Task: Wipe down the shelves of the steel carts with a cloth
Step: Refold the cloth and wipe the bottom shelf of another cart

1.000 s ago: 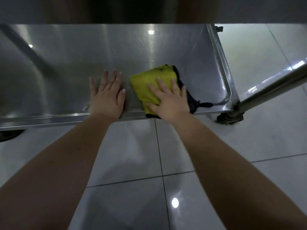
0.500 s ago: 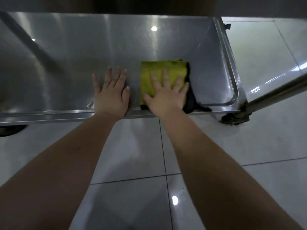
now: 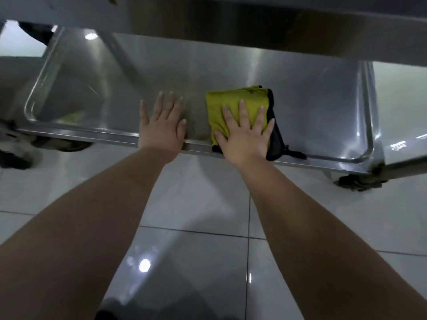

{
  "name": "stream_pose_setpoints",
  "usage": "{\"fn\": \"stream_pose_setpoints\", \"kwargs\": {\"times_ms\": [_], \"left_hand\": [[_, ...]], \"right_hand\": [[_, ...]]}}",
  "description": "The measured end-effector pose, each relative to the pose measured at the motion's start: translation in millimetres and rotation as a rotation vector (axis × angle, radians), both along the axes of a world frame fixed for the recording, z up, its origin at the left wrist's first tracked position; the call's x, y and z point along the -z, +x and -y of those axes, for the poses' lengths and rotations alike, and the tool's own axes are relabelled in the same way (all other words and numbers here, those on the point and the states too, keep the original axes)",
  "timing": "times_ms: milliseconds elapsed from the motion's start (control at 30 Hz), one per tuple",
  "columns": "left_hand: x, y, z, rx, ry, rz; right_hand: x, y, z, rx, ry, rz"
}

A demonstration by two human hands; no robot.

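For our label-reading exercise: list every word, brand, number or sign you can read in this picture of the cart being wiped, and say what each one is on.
None: no readable text shows anywhere.
Cloth: yellow with a dark edge, no print or tag wording visible.
Steel shelf: bare metal, only light reflections.
Floor tiles: plain.
Right hand covers part of the cloth, so anything under it is hidden; left hand lies flat on the shelf.
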State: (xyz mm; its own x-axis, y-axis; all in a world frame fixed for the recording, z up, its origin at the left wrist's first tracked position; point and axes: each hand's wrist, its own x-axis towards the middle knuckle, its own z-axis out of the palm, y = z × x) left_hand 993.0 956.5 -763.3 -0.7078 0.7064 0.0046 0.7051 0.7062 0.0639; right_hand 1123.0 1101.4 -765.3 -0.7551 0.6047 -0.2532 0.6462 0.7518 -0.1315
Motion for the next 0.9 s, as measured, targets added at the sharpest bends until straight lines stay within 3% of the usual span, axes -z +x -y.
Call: {"fn": "stream_pose_setpoints", "kwargs": {"times_ms": [267,500,733,900], "left_hand": [[4,-86,43,-0.029,0.036,-0.044],[19,-96,54,0.048,0.128,0.041],[19,-99,56,0.06,0.21,0.058],[22,-105,61,-0.018,0.26,0.105]], "right_hand": [[16,-1,-3,0.006,0.1,-0.022],[14,-2,-2,0.027,0.093,0.038],[5,-117,-14,0.34,0.045,0.049],[2,-195,70,-0.16,-0.001,-0.003]]}}
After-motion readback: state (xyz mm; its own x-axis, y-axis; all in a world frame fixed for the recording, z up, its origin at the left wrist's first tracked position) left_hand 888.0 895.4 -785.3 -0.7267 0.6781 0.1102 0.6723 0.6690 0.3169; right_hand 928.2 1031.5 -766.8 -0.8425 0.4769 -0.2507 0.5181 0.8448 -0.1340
